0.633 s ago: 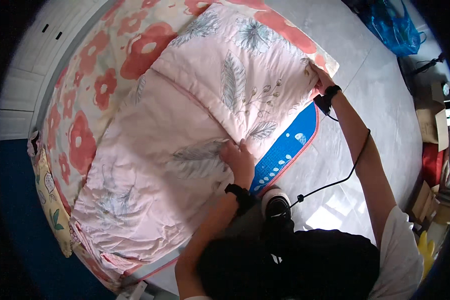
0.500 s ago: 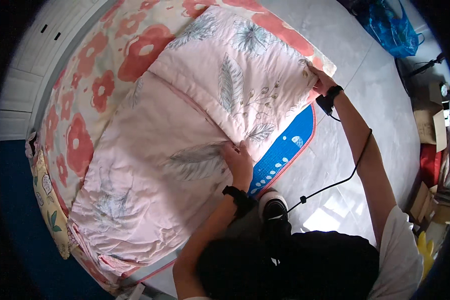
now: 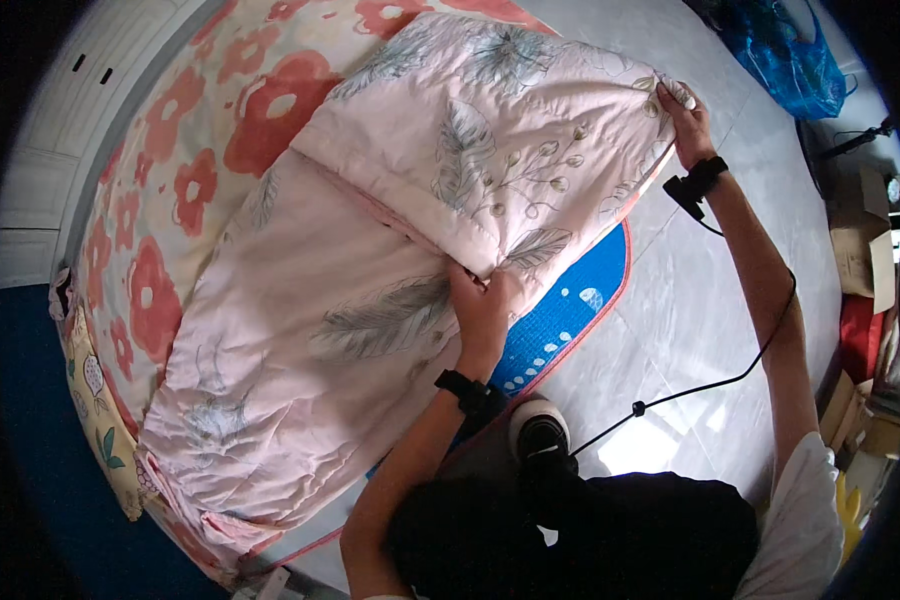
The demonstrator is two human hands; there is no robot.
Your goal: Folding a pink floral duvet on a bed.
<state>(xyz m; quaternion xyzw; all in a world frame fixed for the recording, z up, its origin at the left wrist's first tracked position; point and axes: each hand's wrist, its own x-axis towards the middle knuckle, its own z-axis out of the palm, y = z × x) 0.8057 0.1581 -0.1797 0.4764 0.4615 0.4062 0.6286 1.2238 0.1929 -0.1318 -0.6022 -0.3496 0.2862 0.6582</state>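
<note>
A pale pink quilt [image 3: 270, 340] with grey feather and flower prints lies across a bed, its far part folded back over itself. My left hand [image 3: 482, 305] pinches the near corner of that folded layer, close to the bed's side edge. Out to the right, my right hand [image 3: 688, 122] is closed on the quilt's other corner and holds it raised and pulled taut. Creases run from this grip across the upper layer. Beneath the quilt is a cream bedsheet [image 3: 195, 110] with large coral flowers.
A blue mat [image 3: 560, 315] with a red border lies on the grey tiled floor [image 3: 660, 330] beside the bed. At the right stand a blue plastic bag [image 3: 795, 65] and cardboard boxes [image 3: 860, 250]. White cabinets [image 3: 45, 150] line the left. A black cable [image 3: 705, 383] hangs by my right arm.
My right hand has moved farther right and away, drawing the quilt corner outward and lifting it. My left hand stays near its place, still pinching the fold.
</note>
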